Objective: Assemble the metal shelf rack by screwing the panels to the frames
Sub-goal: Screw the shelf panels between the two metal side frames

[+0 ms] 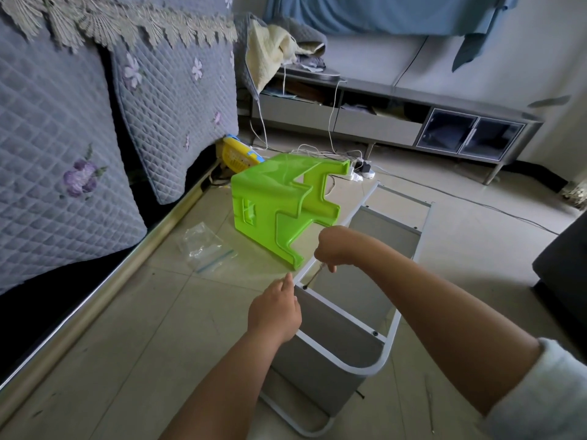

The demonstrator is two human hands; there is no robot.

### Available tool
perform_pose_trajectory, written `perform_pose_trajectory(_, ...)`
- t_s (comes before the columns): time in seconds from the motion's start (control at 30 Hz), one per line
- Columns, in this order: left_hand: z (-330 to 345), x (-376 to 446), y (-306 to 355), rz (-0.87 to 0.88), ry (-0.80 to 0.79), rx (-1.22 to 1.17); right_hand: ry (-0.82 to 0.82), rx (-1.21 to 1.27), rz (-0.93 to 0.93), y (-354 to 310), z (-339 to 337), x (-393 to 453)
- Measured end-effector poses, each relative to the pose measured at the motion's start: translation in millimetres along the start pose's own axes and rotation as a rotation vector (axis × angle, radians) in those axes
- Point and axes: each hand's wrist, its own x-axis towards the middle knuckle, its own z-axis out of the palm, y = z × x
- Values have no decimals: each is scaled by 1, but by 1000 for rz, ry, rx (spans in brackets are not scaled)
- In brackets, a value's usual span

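The metal shelf rack (389, 339) lies on its side on the floor, a white tube frame with grey panels (330, 328) set between its rails. My right hand (333, 247) grips a thin metal tool (314, 274) whose tip sits at a screw hole (305, 286) on the frame's left rail. My left hand (274, 309) rests against the outside of the same rail just below that hole, fingers curled along the frame and panel edge. Two more dark screw points (374, 333) show on the right rail.
A green plastic stool (273, 208) lies tipped beside the rack's left rail. A clear zip bag (203, 247) lies on the tiled floor to the left. A quilted sofa fills the left side, a low TV cabinet (397, 122) with cables and a power strip (359, 174) stands behind.
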Motion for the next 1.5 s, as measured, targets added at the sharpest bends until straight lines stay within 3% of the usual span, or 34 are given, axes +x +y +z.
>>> perform_pose_trajectory(0.23, 1, 3, -1, 13, 6, 6, 10, -276, -168, 7, 13, -13)
perform_pose_trajectory(0.4, -1, 2, 0, -8, -19, 12, 65, -420, -149, -1, 5, -13)
perform_pose_trajectory(0.6, 0, -2, 2, -24, 0, 24, -335, 75, 126, 2, -9, 14)
perform_pose_trajectory(0.7, 0, -4, 1, -20, -6, 25, -432, 92, 127, 3, -11, 9)
perform_pose_trajectory(0.9, -1, -3, 1, -5, 0, 25, -48, -306, -70, -19, 4, -1)
perform_pose_trajectory(1.0, -2, -4, 1, -3, 3, 21, 20, -445, -191, -15, 3, -5)
perform_pose_trajectory(1.2, 0, -1, -1, -17, -10, 23, 122, -631, -239, -13, 10, -17)
perform_pose_trajectory(1.33, 2, -3, 1, -40, -17, 37, -17, -529, -144, -37, 5, -7)
perform_pose_trajectory(1.5, 3, -5, -3, -13, -15, 12, -388, -264, 25, -33, -12, 15)
